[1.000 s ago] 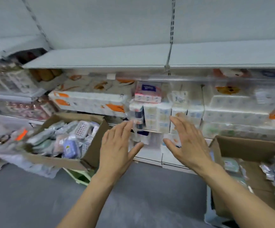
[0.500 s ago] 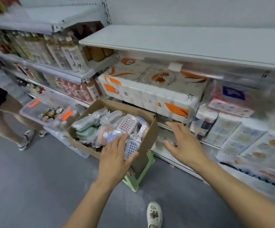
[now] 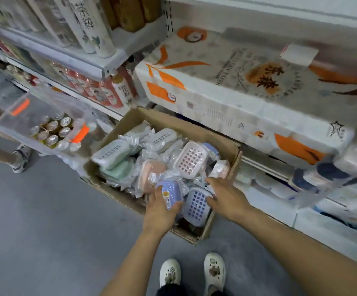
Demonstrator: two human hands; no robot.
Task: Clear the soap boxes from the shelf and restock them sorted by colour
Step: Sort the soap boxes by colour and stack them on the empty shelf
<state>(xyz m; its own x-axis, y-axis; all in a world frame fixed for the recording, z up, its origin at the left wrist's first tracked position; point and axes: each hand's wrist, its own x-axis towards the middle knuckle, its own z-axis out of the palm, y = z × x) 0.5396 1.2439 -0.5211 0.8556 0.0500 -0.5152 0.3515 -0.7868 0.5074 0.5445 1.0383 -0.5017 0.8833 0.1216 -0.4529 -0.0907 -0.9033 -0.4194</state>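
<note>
A cardboard box [image 3: 220, 137] on the floor holds several plastic-wrapped soap boxes in green, pink and purple. My left hand [image 3: 162, 210] grips a purple soap box [image 3: 170, 192] with a yellow label at the box's near end. My right hand [image 3: 226, 197] reaches in beside it, fingers spread, touching a second purple soap box [image 3: 196, 206] with a white grid lid. A pink grid-lidded soap box [image 3: 190, 160] and green soap boxes [image 3: 113, 152] lie further in.
Large tissue packs [image 3: 248, 88] fill the shelf above and right of the box. Bottles [image 3: 92, 24] stand on the shelves at upper left. A clear bin [image 3: 19, 122] of cans sits left of the box. Another person's leg and shoe [image 3: 20, 159] are at far left. My own shoes [image 3: 192, 272] stand below.
The view swung left and down from the shelf to the cardboard box. Both hands dropped into the box; the left took hold of a purple soap box.
</note>
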